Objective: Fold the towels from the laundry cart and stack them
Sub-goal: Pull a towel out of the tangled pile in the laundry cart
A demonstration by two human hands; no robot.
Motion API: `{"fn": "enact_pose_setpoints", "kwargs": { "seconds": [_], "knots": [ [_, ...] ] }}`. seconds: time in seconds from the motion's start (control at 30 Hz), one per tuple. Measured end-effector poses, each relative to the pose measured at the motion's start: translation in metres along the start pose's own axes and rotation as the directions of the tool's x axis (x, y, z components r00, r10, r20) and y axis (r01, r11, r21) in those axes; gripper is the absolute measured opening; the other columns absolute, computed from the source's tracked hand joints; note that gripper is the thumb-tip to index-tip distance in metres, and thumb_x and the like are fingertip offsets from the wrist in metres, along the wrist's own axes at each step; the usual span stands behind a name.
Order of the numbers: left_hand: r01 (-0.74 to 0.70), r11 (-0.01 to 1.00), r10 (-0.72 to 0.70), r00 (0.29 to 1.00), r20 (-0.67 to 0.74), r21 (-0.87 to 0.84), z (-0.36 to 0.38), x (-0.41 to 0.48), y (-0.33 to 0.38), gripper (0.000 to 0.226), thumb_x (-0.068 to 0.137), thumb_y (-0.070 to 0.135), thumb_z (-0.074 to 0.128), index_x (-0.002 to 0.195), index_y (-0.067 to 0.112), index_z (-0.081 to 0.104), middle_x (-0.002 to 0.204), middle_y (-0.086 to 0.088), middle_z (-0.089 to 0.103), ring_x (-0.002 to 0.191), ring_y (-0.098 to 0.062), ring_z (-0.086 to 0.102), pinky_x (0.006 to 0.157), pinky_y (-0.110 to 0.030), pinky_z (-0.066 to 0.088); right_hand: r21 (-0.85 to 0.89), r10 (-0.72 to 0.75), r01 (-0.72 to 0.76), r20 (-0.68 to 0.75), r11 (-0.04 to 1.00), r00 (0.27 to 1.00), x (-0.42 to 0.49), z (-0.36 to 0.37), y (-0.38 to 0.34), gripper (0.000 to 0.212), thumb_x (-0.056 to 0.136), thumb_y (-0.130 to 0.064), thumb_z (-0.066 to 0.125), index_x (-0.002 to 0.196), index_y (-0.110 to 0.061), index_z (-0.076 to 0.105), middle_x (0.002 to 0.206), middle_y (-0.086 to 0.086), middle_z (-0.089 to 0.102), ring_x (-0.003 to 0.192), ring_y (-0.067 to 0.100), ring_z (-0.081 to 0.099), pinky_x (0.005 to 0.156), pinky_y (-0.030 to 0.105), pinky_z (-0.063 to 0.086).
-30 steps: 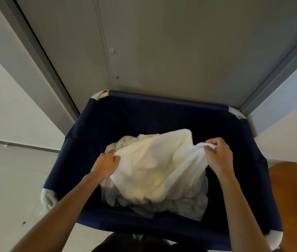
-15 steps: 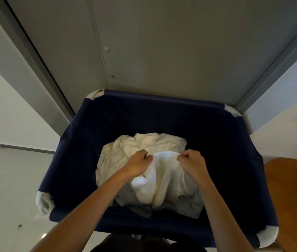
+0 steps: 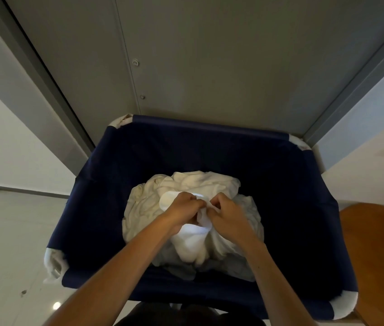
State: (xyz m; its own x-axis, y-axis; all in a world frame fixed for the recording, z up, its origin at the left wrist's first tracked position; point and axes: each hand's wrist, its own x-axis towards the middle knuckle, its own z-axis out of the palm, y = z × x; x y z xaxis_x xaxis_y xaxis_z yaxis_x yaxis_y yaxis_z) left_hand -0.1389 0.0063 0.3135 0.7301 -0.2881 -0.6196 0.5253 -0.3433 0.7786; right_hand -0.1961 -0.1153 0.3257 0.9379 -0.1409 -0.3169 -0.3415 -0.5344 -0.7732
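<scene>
A navy fabric laundry cart (image 3: 209, 124) with white corners fills the middle of the view. Inside lies a heap of crumpled white towels (image 3: 186, 184). Both my hands are down in the cart over the heap, almost touching. My left hand (image 3: 184, 208) grips one white towel (image 3: 191, 243) by its upper edge, fingers curled. My right hand (image 3: 227, 211) pinches the same towel's edge right beside it. The towel hangs bunched below my hands, folded on itself.
A grey metal door or panel (image 3: 209, 55) stands behind the cart, with dark frames on both sides. A brown wooden surface (image 3: 379, 255) lies at the right, next to the cart. Pale tiled floor (image 3: 10, 231) lies to the left.
A second ago my hands held the towel stretched wide apart. They have come together at the middle, so the towel now hangs bunched between them.
</scene>
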Motion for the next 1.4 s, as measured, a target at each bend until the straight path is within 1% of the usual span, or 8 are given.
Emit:
{"fn": "enact_pose_setpoints", "kwargs": {
  "seconds": [0.13,0.23,0.47,0.63,0.9,1.07,1.17,1.4],
  "knots": [
    [0.035,0.999,-0.035,0.999,-0.014,-0.039,0.002,0.002,0.001,0.018,0.092,0.011,0.053,0.098,0.002,0.068,0.093,-0.014,0.072,0.088,-0.021,0.069,0.077,-0.031,0.058,-0.220,-0.008,0.022,0.064,0.975,0.998,0.000,0.005,0.001,0.045,0.080,-0.040,0.071,0.100,-0.021,0.036,0.100,-0.008,0.044,0.091,0.013,0.051,0.062,0.019,0.039],
    [-0.019,0.995,0.026,0.998,0.064,-0.101,0.001,0.004,0.000,0.018,0.094,0.013,0.053,0.093,0.003,0.069,0.091,-0.009,0.073,0.087,-0.016,0.069,0.079,-0.029,0.056,-0.183,-0.090,0.072,-0.093,0.981,0.992,0.002,0.002,0.006,0.019,0.090,-0.026,0.061,0.091,-0.015,0.045,0.089,-0.006,0.053,0.078,0.014,0.056,0.059,0.019,0.047],
    [-0.141,0.859,0.259,0.949,-0.179,0.492,-0.039,0.027,-0.032,0.012,0.089,0.008,0.052,0.097,0.014,0.059,0.096,0.000,0.060,0.084,-0.012,0.056,0.060,-0.011,0.039,-0.035,-0.149,0.145,-0.213,0.989,0.966,-0.005,-0.036,0.001,0.018,0.083,-0.003,0.066,0.083,-0.017,0.055,0.076,-0.009,0.057,0.065,-0.008,0.052,0.057,0.006,0.039],
    [-0.122,0.707,0.257,0.962,-0.093,0.697,-0.054,0.040,-0.062,0.036,0.083,0.008,0.061,0.117,0.018,0.051,0.132,0.000,0.033,0.120,-0.017,0.037,0.086,-0.022,0.041,0.060,-0.151,0.174,-0.283,0.983,0.947,-0.011,-0.053,-0.012,0.016,0.081,-0.004,0.066,0.086,-0.018,0.059,0.079,-0.004,0.061,0.068,0.003,0.055,0.059,0.010,0.044],
    [-0.104,0.575,0.222,0.975,-0.032,0.812,-0.053,0.048,-0.073,0.052,0.087,0.018,0.062,0.136,0.027,0.046,0.156,-0.005,0.007,0.142,-0.028,0.018,0.106,-0.032,0.036,0.080,-0.246,0.275,-0.261,0.958,0.933,-0.018,-0.071,-0.019,0.023,0.080,-0.002,0.067,0.085,-0.023,0.060,0.076,-0.001,0.063,0.070,0.018,0.057,0.059,0.018,0.046],
    [-0.176,0.543,0.272,0.962,0.027,0.821,-0.054,0.055,-0.085,0.035,0.095,0.022,0.055,0.130,0.017,0.057,0.146,-0.006,0.036,0.127,-0.025,0.042,0.102,-0.030,0.038,0.091,-0.293,0.327,-0.267,0.941,0.918,-0.020,-0.079,-0.017,0.023,0.080,-0.001,0.068,0.087,-0.022,0.062,0.080,-0.004,0.063,0.073,0.019,0.059,0.063,0.021,0.049],
    [-0.173,0.602,0.424,0.896,-0.129,0.779,-0.067,0.056,-0.072,0.023,0.097,0.013,0.048,0.113,0.005,0.063,0.116,-0.014,0.062,0.099,-0.025,0.060,0.082,-0.030,0.048,0.079,-0.290,0.330,-0.322,0.941,0.901,-0.018,-0.087,-0.013,0.023,0.080,0.000,0.067,0.087,-0.020,0.062,0.081,-0.007,0.063,0.074,0.012,0.059,0.064,0.017,0.047],
    [-0.336,0.672,0.710,0.547,-0.444,0.660,-0.115,0.038,0.026,0.012,0.092,0.005,0.051,0.097,0.000,0.061,0.097,-0.012,0.059,0.082,-0.021,0.056,0.069,-0.026,0.039,0.073,-0.134,0.205,-0.541,0.976,0.830,-0.006,-0.106,0.004,0.017,0.084,-0.003,0.065,0.092,-0.018,0.060,0.091,-0.005,0.062,0.077,0.003,0.056,0.059,0.006,0.040]
  ]
}}
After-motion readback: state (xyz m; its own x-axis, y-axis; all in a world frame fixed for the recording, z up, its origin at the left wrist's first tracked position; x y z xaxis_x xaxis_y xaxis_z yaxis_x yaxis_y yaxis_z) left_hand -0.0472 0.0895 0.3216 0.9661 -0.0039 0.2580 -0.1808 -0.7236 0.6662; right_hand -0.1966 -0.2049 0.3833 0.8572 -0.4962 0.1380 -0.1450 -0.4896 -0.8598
